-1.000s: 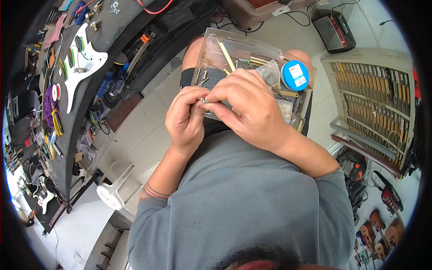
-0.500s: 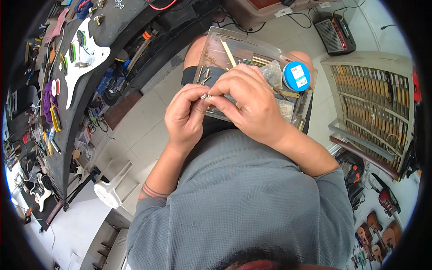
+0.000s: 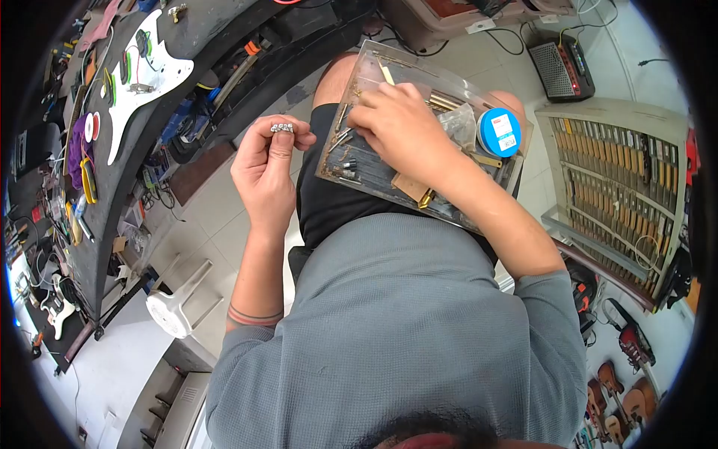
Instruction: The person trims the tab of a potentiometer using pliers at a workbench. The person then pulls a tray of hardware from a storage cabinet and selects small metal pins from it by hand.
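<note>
My left hand (image 3: 269, 161) is raised just left of the tray. Its thumb and fingers pinch a small, shiny silver metal part (image 3: 282, 128) with a bumpy top. My right hand (image 3: 400, 127) reaches over the clear plastic tray (image 3: 329, 161) on my lap. Its fingers are curled down among the small parts near the tray's left side; the fingertips are partly hidden, so what they hold does not show. Small dark and silver metal pieces (image 3: 345, 173) lie in the tray near my right hand.
In the tray are a blue-lidded round tub (image 3: 499, 132), a clear plastic bag (image 3: 458, 123) and brass rods. A cluttered workbench on the left bears a white guitar pickguard (image 3: 149, 78). A white stool (image 3: 170, 310) stands below; a tool rack (image 3: 621, 187) is at right.
My hands have separated. My left hand moved left with the silver part, turning it upward. My right hand let go of that part and moved over the tray.
</note>
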Tool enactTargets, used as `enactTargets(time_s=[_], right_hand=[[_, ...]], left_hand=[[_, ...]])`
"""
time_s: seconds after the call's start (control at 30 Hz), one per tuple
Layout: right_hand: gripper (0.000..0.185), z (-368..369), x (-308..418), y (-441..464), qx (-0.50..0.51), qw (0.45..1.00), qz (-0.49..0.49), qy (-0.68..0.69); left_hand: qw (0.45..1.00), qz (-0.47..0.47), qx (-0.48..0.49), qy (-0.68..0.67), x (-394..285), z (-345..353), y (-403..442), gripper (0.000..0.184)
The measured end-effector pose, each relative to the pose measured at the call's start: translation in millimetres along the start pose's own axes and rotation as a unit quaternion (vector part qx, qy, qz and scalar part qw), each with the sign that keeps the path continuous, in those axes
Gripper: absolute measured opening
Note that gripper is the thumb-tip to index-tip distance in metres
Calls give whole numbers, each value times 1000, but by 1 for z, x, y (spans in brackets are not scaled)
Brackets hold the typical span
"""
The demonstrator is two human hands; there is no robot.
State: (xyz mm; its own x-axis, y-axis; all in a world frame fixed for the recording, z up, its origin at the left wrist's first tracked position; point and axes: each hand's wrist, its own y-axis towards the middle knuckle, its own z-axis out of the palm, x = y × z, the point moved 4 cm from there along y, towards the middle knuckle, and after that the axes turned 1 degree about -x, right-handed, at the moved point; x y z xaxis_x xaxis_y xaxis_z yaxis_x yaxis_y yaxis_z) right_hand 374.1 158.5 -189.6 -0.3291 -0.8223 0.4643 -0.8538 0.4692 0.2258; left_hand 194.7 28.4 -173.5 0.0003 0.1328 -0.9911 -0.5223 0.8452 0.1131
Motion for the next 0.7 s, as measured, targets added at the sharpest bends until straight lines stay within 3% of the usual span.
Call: enactTargets(time_s=[0.37,0.47,0.57,0.7], right_hand=[[22,9,10,8,20,987,-90,-133],[27,7,0,5,9,994,-43,-99],[22,-5,-4,-3,12,1000,14,26],[18,-41,15,-13,-88,986,25,143]], left_hand=[[998,26,13,58,1,4,-6,19],[995,51,26,86,-1,10,-7,16],[987,77,52,129,0,18,-7,13],[983,101,67,140,2,37,-4,8]])
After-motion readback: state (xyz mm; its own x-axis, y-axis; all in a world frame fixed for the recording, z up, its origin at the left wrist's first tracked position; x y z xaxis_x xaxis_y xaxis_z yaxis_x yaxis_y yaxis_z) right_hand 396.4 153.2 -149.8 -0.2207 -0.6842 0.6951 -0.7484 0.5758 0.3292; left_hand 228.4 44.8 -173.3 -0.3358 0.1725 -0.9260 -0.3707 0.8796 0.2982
